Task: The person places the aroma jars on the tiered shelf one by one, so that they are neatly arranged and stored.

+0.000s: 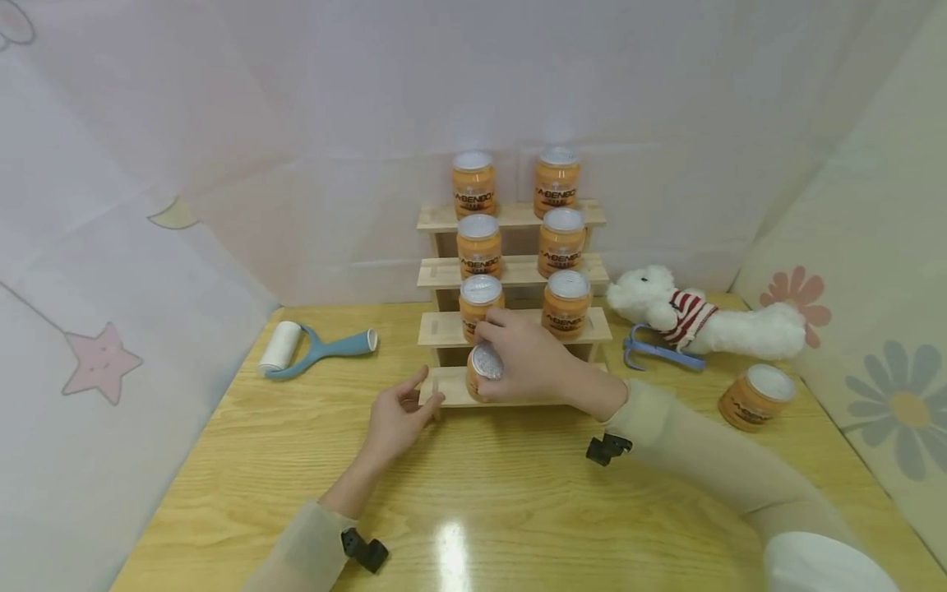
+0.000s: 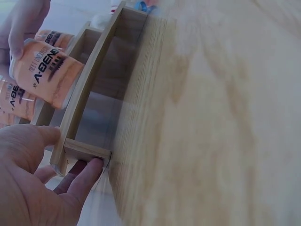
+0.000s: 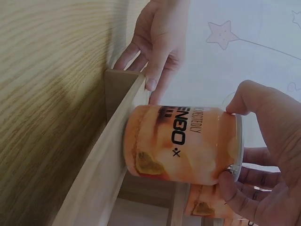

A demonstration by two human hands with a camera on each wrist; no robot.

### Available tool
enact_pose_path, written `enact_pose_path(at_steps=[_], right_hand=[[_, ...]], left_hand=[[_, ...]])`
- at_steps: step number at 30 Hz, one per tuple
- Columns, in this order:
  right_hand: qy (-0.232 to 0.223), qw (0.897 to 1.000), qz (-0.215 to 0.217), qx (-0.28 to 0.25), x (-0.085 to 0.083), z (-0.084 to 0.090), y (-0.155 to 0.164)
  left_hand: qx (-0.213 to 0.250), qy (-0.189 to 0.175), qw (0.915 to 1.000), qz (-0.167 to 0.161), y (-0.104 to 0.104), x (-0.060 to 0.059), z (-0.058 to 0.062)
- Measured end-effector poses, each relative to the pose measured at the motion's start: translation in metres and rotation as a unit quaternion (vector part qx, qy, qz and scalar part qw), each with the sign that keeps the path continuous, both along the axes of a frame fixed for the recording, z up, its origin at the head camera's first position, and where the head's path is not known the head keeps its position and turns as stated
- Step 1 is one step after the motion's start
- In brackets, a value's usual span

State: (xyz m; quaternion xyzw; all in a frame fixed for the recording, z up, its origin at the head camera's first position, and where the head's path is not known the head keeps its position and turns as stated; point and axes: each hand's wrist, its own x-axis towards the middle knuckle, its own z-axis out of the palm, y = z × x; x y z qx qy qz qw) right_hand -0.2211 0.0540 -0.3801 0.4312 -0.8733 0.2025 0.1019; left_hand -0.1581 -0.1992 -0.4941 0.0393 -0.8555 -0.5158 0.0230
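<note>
The counter (image 1: 518, 493) carries a four-step wooden rack (image 1: 514, 325) against the back wall. Its upper three steps each hold two orange cans (image 1: 518, 238), lids up, so six are placed; the bottom step has none standing free.

The step in hand, as I judge it, is seating a seventh can (image 1: 484, 372) at the left of the bottom step. The right hand (image 1: 528, 362) grips it from above, thumb and fingers curled around the lid rim. In the right wrist view the can's base is touching the step's front edge, though whether it sits flat or slightly tilted is hard to tell from that angle. The left hand (image 1: 395, 419) steadies the rack: thumb and fingers, fairly straight, pinch the left end of the bottom step, holding it in place.

One more can (image 1: 756, 397) lies tilted on the counter at the right, well apart from the rack, just in front of a white plush dog (image 1: 703, 321) and a blue hanger (image 1: 662, 349). A lint roller (image 1: 311, 349) lies at the left.

The next move likely calls for settling the held can fully upright behind the edge, letting go cleanly without nudging the can on the step above, then reaching right for the last can while the left hand braces the rack.
</note>
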Motion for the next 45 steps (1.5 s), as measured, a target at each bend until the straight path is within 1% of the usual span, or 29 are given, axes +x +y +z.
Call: enact_pose_path(at_steps=[3,9,12,15,17,20,23,26,30,32,34,36,40,43,45], right_hand=[[0.026,1.0,0.004,-0.013,-0.001,-0.006,0.0],[0.107,0.993,0.007,-0.039,0.0,-0.02,-0.001],[0.126,0.991,0.003,-0.05,0.003,-0.019,0.003],[0.126,0.991,-0.008,-0.054,0.005,-0.013,0.014],[0.12,0.991,-0.018,-0.055,0.005,-0.007,0.025],[0.098,0.993,-0.029,-0.066,0.004,0.004,0.046],[0.104,0.99,-0.045,-0.079,0.0,0.011,0.072],[0.136,0.985,-0.058,-0.091,-0.002,0.018,0.1],[0.182,0.976,-0.059,-0.107,-0.002,0.028,0.133],[0.188,0.973,-0.073,-0.11,-0.002,0.034,0.149],[0.186,0.972,-0.095,-0.109,-0.001,0.039,0.165],[0.166,0.972,-0.127,-0.104,0.0,0.044,0.181],[0.145,0.969,-0.18,-0.083,0.002,0.048,0.207],[0.145,0.968,-0.192,-0.071,0.004,0.046,0.222],[0.142,0.968,-0.194,-0.072,0.005,0.044,0.23]], left_hand=[[0.0,-0.001,1.0,0.003,0.0,0.0,0.0],[-0.006,-0.001,1.0,0.007,0.001,-0.001,0.0],[-0.006,-0.005,0.9999,0.006,0.002,-0.001,0.0],[-0.004,-0.01,0.9999,0.001,0.002,-0.001,0.001],[0.0,-0.01,0.9999,0.0,0.003,-0.002,0.001],[0.002,-0.012,0.9999,0.005,0.003,-0.002,0.002],[-0.001,-0.014,0.9999,0.004,0.002,-0.002,0.0],[0.006,-0.018,0.9998,-0.002,0.003,-0.002,-0.001],[0.015,-0.022,0.9996,-0.002,0.002,-0.001,-0.001],[0.015,-0.023,0.9996,0.0,0.002,0.0,0.0],[0.01,-0.022,0.9997,0.001,0.001,0.0,0.0],[0.01,-0.02,0.9998,-0.001,0.002,0.0,0.001],[0.011,-0.017,0.9998,0.0,0.002,0.0,0.001],[0.013,-0.017,0.9998,0.002,0.001,0.0,0.0],[0.016,-0.017,0.9997,0.002,0.001,0.0,-0.001]])
